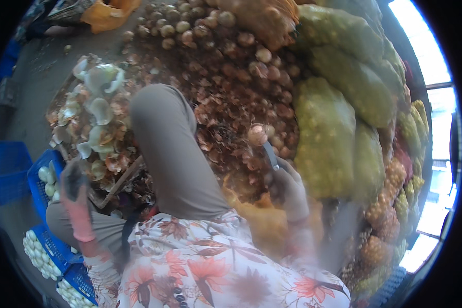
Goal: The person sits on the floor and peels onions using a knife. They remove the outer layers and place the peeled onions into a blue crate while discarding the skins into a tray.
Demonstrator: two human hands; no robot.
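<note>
My right hand [288,186], in a pale glove, grips a small knife [270,154] by its handle. The blade points up toward an unpeeled onion [257,134] with stringy roots; tip and onion meet in the picture, but whether the blade pierces it I cannot tell. My left hand [75,192], in a pink glove with a dark palm, is blurred at the left, beside a blue crate [34,178] holding peeled white onions [49,181]. Its fingers are too blurred to show whether they hold anything.
Loose onion skins [223,100] and unpeeled onions [173,27] cover the floor ahead. Thick peeled layers [100,111] heap up left of my knee [158,104]. Full yellow-green mesh sacks [323,138] line the right. More blue crates [50,238] stand at lower left.
</note>
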